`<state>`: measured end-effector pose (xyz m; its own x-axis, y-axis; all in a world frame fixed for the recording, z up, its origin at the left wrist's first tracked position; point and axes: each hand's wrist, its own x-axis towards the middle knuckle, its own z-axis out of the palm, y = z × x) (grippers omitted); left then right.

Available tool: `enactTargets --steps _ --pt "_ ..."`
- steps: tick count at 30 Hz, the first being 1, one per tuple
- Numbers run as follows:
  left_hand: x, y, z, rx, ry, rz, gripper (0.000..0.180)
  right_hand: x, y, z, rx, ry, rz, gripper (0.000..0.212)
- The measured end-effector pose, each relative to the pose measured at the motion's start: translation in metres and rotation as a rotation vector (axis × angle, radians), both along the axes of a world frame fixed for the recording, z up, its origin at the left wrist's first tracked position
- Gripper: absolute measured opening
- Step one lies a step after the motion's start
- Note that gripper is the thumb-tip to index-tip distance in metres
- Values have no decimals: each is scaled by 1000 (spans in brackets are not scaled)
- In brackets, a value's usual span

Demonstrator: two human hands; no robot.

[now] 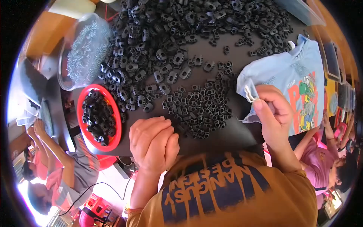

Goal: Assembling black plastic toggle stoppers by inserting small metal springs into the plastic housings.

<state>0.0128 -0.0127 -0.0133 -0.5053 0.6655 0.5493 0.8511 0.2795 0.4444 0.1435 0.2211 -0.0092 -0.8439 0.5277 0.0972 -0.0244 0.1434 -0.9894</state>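
My right hand (275,111) pinches a folded white-edged corner of a light blue printed T-shirt (278,73) between thumb and fingers. The shirt lies over the right side of the dark table. My left hand (154,143) rests at the table's near edge, its fingers curled closed; whatever may be inside is hidden. Just beyond it is a spread of small black plastic pieces (198,108). Larger black toothed plastic pieces (166,72) are heaped farther back. To the left stands a red-rimmed oval bowl (118,113) with black toothed pieces in it.
A clear plastic tub (65,68) of small silvery metal bits stands at the far left. Another clear container (302,11) is at the far right corner. People in grey (83,166) and pink (321,162) sit at either side. A dark cable (109,185) hangs at lower left.
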Motion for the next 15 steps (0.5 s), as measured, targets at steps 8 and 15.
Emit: enactTargets --steps 8,15 --pt "2 11 2 19 75 131 13 0 -2 -3 -93 71 -79 10" --pt "-12 64 32 -220 191 261 17 21 -12 5 296 177 92 31"
